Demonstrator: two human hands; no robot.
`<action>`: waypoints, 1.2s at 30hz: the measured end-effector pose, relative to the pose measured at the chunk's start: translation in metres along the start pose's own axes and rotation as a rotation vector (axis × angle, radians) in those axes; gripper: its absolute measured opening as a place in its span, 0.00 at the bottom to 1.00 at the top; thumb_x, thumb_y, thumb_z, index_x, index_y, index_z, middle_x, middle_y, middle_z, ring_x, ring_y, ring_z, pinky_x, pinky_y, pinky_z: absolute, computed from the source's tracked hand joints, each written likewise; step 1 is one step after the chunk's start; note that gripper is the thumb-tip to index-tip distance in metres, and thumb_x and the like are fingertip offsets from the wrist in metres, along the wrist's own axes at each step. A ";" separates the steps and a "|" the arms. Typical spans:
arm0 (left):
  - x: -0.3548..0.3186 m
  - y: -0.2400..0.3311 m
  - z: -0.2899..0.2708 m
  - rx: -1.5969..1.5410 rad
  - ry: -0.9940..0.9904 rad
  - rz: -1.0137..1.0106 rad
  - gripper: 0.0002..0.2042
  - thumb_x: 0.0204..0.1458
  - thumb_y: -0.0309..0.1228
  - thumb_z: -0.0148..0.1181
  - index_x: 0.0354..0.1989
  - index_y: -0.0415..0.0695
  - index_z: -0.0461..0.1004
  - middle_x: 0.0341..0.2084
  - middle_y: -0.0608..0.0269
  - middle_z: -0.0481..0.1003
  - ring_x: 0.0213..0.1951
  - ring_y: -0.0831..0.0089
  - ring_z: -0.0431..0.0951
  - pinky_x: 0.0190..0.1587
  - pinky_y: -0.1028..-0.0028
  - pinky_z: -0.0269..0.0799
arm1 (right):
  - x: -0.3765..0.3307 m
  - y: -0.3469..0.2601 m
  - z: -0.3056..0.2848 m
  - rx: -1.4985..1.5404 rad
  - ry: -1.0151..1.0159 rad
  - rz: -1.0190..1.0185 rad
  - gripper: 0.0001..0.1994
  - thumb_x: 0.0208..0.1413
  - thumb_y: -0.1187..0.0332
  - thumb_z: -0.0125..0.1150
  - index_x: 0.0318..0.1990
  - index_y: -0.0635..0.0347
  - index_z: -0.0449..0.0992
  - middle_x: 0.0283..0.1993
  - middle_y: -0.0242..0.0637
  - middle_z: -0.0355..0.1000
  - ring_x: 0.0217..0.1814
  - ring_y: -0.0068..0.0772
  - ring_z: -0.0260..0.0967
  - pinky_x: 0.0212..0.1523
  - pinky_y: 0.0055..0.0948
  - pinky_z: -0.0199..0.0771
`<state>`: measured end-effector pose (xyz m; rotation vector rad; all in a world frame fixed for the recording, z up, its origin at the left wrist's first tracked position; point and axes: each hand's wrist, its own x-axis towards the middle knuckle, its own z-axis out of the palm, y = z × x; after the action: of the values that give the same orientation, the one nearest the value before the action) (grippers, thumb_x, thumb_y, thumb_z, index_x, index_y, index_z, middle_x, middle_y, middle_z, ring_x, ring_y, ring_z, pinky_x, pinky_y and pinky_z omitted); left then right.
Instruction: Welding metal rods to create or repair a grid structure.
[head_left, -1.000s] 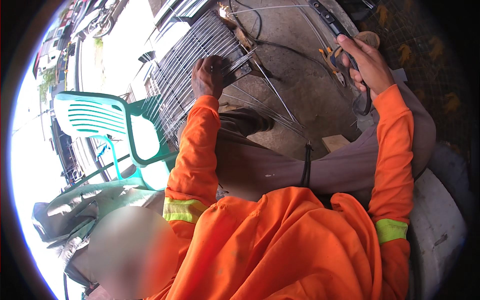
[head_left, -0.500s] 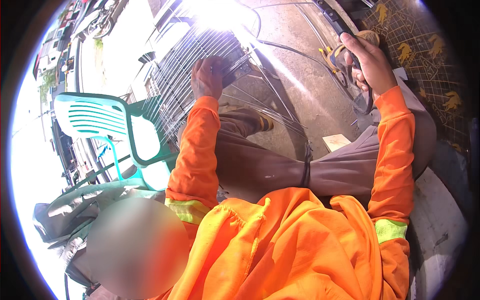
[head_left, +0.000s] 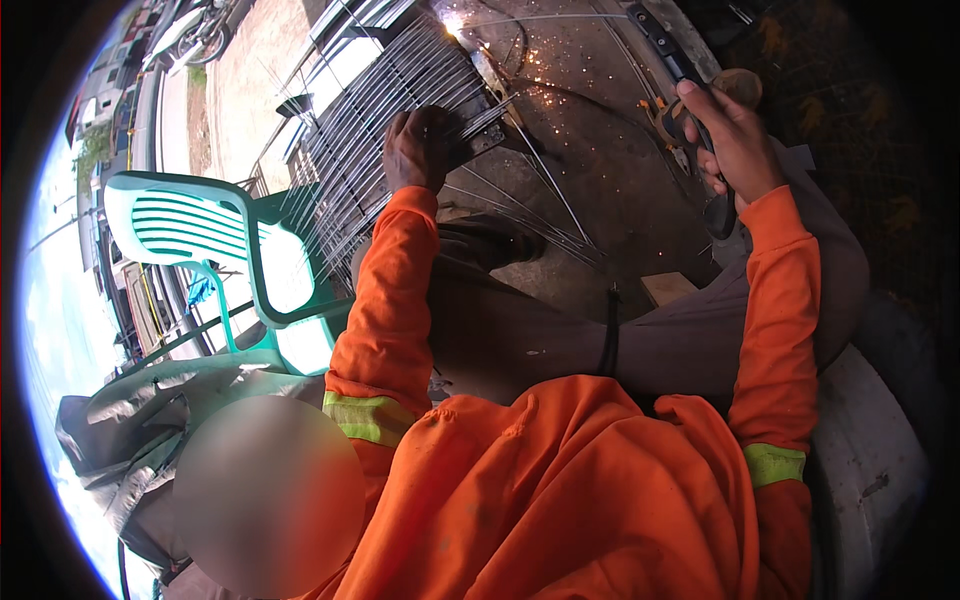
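Observation:
My right hand (head_left: 738, 145) is wrapped round the black handle of a welding electrode holder (head_left: 660, 42). A thin welding rod (head_left: 550, 17) runs left from its tip to a small bright glow at the far edge of a grille of thin metal rods (head_left: 390, 85). Orange sparks (head_left: 545, 90) scatter to the right of the glow. My left hand (head_left: 415, 150) is on the near right part of the grille, its fingers curled over the rods beside a flat dark metal piece (head_left: 475, 145). Its fingertips are partly hidden.
A green plastic chair (head_left: 190, 225) stands at the left. Several loose metal rods (head_left: 545, 235) lie on the floor in front of my legs. A wooden piece (head_left: 672, 288) lies between my knees. Cables (head_left: 570, 95) cross the floor, and a motorcycle (head_left: 205, 35) stands far left.
The wide white glare at the far edge of the grille has shrunk to a small glow with flying sparks. My right hand has shifted slightly down; my left hand has hardly moved.

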<state>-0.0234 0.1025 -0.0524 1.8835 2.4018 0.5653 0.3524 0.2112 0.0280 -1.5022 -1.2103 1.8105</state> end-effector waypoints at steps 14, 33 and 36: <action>0.003 0.014 -0.003 0.039 0.005 0.030 0.09 0.51 0.38 0.66 0.38 0.50 0.81 0.35 0.56 0.76 0.44 0.54 0.76 0.49 0.60 0.71 | -0.007 0.004 -0.004 -0.004 -0.003 -0.031 0.21 0.62 0.46 0.59 0.37 0.57 0.72 0.27 0.25 0.64 0.16 0.12 0.57 0.12 0.19 0.55; 0.002 0.013 -0.001 0.048 0.002 -0.081 0.11 0.57 0.40 0.57 0.41 0.50 0.81 0.37 0.58 0.77 0.47 0.54 0.76 0.51 0.60 0.71 | -0.156 0.054 -0.020 -0.136 0.207 -0.152 0.16 0.66 0.60 0.56 0.51 0.64 0.73 0.25 0.25 0.64 0.18 0.10 0.54 0.19 0.16 0.54; 0.002 0.016 -0.006 0.037 -0.005 -0.104 0.10 0.57 0.40 0.57 0.41 0.51 0.82 0.37 0.58 0.77 0.47 0.54 0.76 0.52 0.60 0.71 | -0.152 0.054 -0.020 -0.144 0.224 -0.157 0.15 0.66 0.60 0.57 0.50 0.63 0.74 0.25 0.25 0.64 0.19 0.10 0.54 0.19 0.16 0.54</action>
<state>-0.0102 0.1060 -0.0418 1.7587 2.5063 0.5124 0.4223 0.0672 0.0595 -1.5914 -1.3282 1.4384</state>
